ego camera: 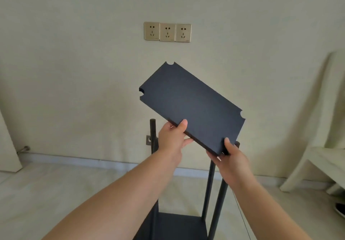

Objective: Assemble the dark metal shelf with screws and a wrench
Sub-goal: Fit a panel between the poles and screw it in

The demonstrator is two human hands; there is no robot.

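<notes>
Panel [190, 107] held aloft above posts [153, 139], long axis toward 10 o'clock from both grips. Left hand [172, 139] and right hand [230, 155] each clamped on near edge, thumbs on top; notches unseated.

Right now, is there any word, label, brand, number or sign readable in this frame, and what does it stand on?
None can be read.
Shelf panel, gripped by left hand and right hand: plain dark surface, no print.
Wall sockets: only plug holes, no visible lettering.
</notes>
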